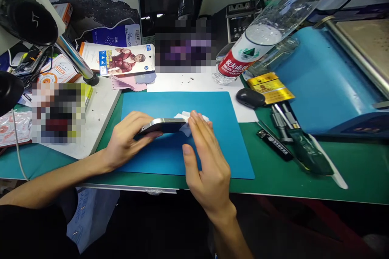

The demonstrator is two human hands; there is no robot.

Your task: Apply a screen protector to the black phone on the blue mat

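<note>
A smartphone [165, 126] with a silvery metal edge is tilted above the blue mat [225, 153]. My left hand [129, 137] is closed around its left end, with the thumb along the near side. My right hand [206, 153] is at the phone's right end, its fingers stretched out side by side and the thumb apart. A crumpled white tissue [184, 129] shows around those fingertips and beside the phone. Whether the fingers press on the tissue or it lies behind them, I cannot tell.
A large water bottle [240, 54] leans at the back right, near a black mouse [250, 98] and yellow packets [270, 88]. Tools, including a green-handled one [311, 151], lie to the right. A lamp post [73, 54] and a screen-protector box [121, 60] stand left; a blue machine [316, 89] is far right.
</note>
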